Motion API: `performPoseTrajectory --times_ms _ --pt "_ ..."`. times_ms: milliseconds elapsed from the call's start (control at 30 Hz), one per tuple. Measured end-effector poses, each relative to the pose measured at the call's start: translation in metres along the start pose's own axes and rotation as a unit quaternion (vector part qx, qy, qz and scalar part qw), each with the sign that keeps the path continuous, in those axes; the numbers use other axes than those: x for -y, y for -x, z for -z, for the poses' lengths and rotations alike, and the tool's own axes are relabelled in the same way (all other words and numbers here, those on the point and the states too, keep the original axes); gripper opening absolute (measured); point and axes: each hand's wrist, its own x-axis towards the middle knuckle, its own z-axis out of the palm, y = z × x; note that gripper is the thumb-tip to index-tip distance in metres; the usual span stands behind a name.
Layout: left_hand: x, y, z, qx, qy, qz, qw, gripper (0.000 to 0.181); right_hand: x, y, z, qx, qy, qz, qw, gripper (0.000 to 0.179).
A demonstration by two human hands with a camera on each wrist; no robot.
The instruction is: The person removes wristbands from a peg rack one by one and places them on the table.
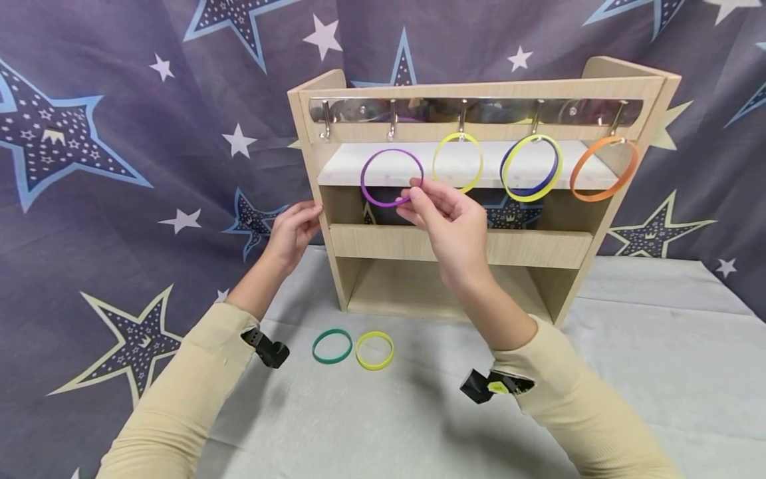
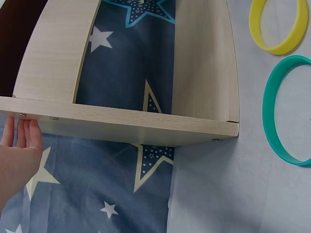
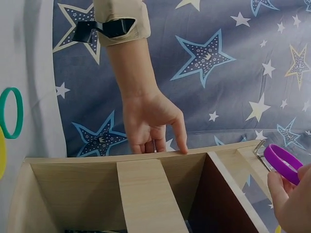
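My right hand [image 1: 451, 229] pinches a purple silicone wristband [image 1: 362, 179] between thumb and fingers at its lower right. In the head view the band's top sits just under the tip of the second hook [image 1: 392, 120] from the left; the right wrist view shows the purple band [image 3: 278, 164] right by a metal hook. My left hand [image 1: 294, 233] rests against the outer left side of a small wooden shelf unit [image 1: 389, 243]. Its fingers [image 2: 35, 133] lie extended on that side panel in the left wrist view.
From the other hooks hang a yellow wristband [image 1: 481, 163], another yellow one [image 1: 529, 197] together with a blue one, and an orange one [image 1: 598, 197]. A green wristband [image 1: 332, 361] and a yellow wristband [image 1: 375, 367] lie on the pale cloth before the unit. A starry curtain [image 1: 197, 253] stands behind.
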Motion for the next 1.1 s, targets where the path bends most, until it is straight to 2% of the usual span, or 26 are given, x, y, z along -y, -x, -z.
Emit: performPoseTrajectory --times_ms 200,633,933,1100 --pt "0.001 0.001 0.001 0.0 -0.003 0.003 1.0 0.009 -0.007 0.005 0.005 0.0 0.018 -0.007 0.9998 0.029" --pt "0.0 0.0 -0.001 -0.006 0.003 0.0 1.0 0.009 -0.025 0.011 0.015 0.0 0.021 -0.037 0.9991 0.028" --pt "0.0 0.0 -0.001 0.0 0.009 0.0 1.0 0.012 -0.043 0.02 0.019 0.005 0.016 -0.075 0.997 0.028" --pt "-0.001 0.0 -0.001 0.0 0.01 0.0 1.0 0.015 -0.051 0.024 0.022 0.013 0.027 -0.082 0.9961 0.029"
